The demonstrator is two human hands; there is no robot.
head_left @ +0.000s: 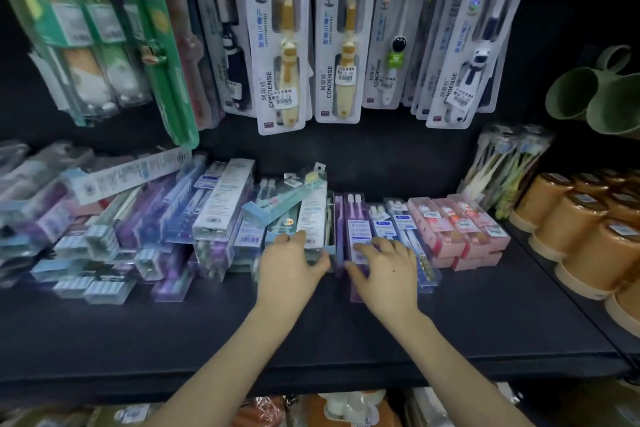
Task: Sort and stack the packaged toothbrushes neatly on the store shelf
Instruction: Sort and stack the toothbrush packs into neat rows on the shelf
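Before you: toothbrush packs [221, 204] glossy clear plastic, paper labels; shelf [311, 333] matt dark; orange cups [571, 229] smooth, slightly shiny.
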